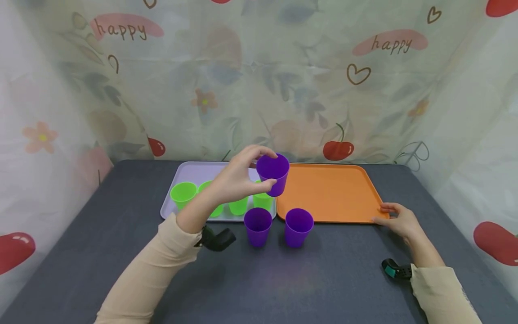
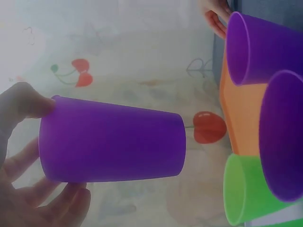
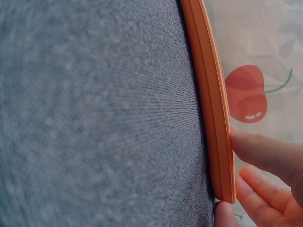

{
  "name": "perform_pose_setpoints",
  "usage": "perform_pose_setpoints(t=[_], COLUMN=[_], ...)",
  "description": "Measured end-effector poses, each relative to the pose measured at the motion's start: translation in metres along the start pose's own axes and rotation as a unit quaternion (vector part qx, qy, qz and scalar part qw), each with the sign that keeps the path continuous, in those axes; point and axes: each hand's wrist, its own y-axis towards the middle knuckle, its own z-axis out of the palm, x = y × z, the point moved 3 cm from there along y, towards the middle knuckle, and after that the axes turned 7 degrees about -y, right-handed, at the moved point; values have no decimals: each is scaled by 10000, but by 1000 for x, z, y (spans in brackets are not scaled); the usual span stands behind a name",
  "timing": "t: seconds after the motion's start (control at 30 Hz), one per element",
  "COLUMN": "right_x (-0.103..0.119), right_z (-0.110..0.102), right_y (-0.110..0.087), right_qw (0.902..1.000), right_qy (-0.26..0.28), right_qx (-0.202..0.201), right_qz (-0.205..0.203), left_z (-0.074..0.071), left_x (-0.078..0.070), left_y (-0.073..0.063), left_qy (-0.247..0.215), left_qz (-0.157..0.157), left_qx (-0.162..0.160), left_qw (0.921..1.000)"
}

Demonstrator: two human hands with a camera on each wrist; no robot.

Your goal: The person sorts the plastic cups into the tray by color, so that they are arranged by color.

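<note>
My left hand (image 1: 236,177) holds a purple cup (image 1: 277,180) up in the air, thumb on one side of its rim and fingers on the other. The left wrist view shows this cup (image 2: 113,142) lying sideways across the picture. Below it, two more purple cups, one on the left (image 1: 257,227) and one on the right (image 1: 298,228), stand upright on the table just in front of the trays. At the near right corner of an orange tray (image 1: 332,193), my right hand (image 1: 400,221) grips the edge. Up close, thumb and fingers (image 3: 265,151) are on the tray's rim (image 3: 213,118).
A pale lilac tray (image 1: 194,168) adjoins the orange one on its left. Several green cups (image 1: 184,193) stand on it, partly hidden by the left hand and arm. Both trays lie on a dark grey table (image 1: 323,279), with a patterned curtain (image 1: 251,90) hanging behind.
</note>
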Motion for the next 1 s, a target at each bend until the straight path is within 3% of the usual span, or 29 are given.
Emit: perform_pose_setpoints(t=[0.17, 0.57, 1.0], right_x=[0, 1, -1], right_z=[-1, 0, 0], right_y=[0, 0, 1], right_qw=[10000, 10000, 10000], right_qy=[-14, -9, -11], right_qx=[18, -40, -35], right_qz=[-10, -10, 31], left_z=[10, 38, 57], left_x=[-3, 8, 28], left_y=[15, 42, 61], left_qy=[86, 634, 880], left_qz=[43, -269, -1083], left_qx=[143, 628, 900], left_qw=[9999, 9956, 9861])
